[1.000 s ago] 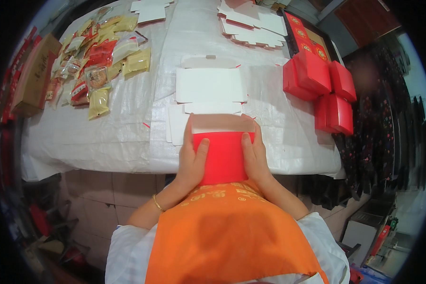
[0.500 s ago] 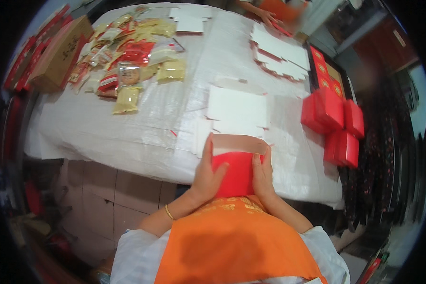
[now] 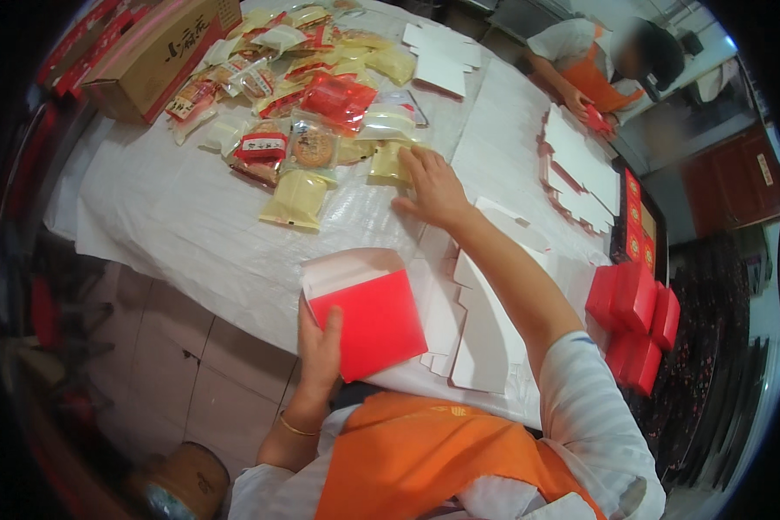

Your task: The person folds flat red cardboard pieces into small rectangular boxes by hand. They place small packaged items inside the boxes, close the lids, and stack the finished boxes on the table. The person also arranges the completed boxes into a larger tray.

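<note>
Now, far on the left sits a brown carton (image 3: 152,54) at the edge of the table (image 3: 156,217), which has a white cover. Next to it lies a heap of snack packs (image 3: 308,104), red ones and yellow ones, all in a jumble. One yellow pack (image 3: 296,199) lies a bit apart, nearer to me.

My left hand (image 3: 319,351) holds a red box (image 3: 368,319) at the near edge of the table. My thumb is on the red front and my fingers are curled round behind it. The box is open at the top, and its pale flap stands up.

My right hand (image 3: 431,186) is stretched out over the table to the heap. The fingers are spread wide and lie flat, with the tips touching a yellow pack (image 3: 388,162). It has no grip on anything.

Under my right arm lie flat white box cards (image 3: 481,338), piled up just beside the red box. More flat cards (image 3: 581,173) lie further right. A stack of shut red boxes (image 3: 637,325) sits near the right edge. At the far end another person (image 3: 594,69) in an orange apron bends over the table.
</note>
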